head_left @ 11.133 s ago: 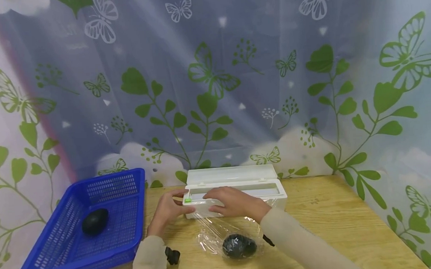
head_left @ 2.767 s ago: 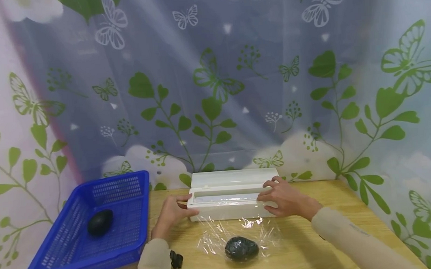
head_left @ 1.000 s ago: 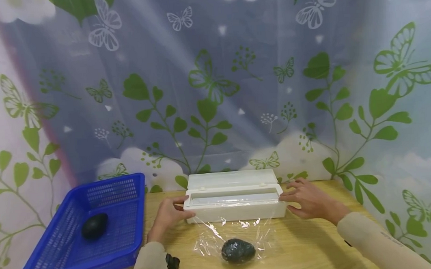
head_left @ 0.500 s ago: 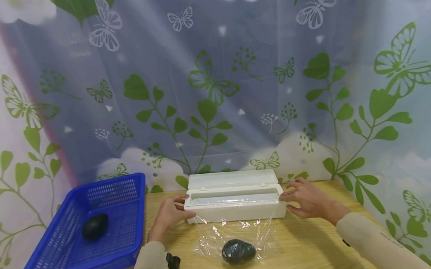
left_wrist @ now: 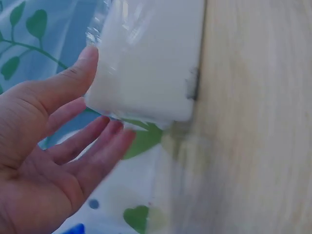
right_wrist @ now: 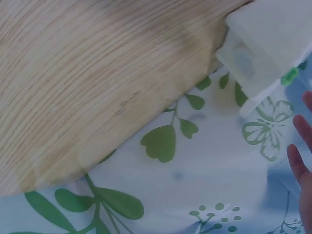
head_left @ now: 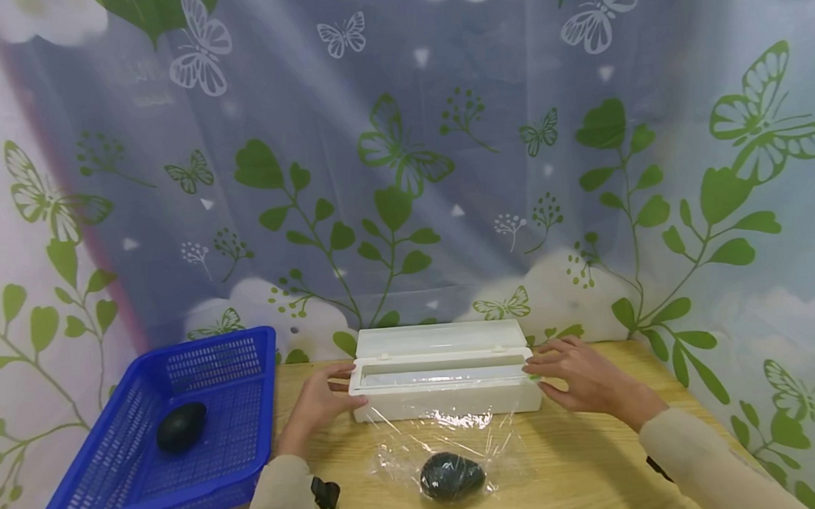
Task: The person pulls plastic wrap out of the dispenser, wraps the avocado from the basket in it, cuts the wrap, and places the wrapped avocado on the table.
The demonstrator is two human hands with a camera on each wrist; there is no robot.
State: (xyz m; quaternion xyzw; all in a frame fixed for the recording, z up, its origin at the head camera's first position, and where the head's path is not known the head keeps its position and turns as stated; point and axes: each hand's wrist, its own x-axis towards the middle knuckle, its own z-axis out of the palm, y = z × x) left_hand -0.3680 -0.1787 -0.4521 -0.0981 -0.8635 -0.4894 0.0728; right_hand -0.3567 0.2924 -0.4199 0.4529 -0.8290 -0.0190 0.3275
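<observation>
A white cling film dispenser [head_left: 447, 403] lies lengthwise at the back of the table, its lid raised. My left hand [head_left: 318, 404] holds its left end, thumb at the front and fingers behind. At the right end my right hand [head_left: 583, 376] has its fingers extended beside the small green slide cutter [right_wrist: 290, 76]. In the right wrist view the cutter shows uncovered, with the fingertips just apart from it. Clear cling film [head_left: 397, 447] spreads from the dispenser's front over a dark avocado [head_left: 451, 476] on the table. I cannot tell whether the film is cut through.
A blue plastic basket [head_left: 269, 415] stands at the left with another dark avocado [head_left: 181, 427] inside. The wooden table [head_left: 598, 460] ends at a printed butterfly curtain [head_left: 448, 245] behind the dispenser.
Since the oldest frame, the right hand has travelled from the dispenser's left part to its right end, and the green cutter from left to right. Just now the right fingers uncover the cutter.
</observation>
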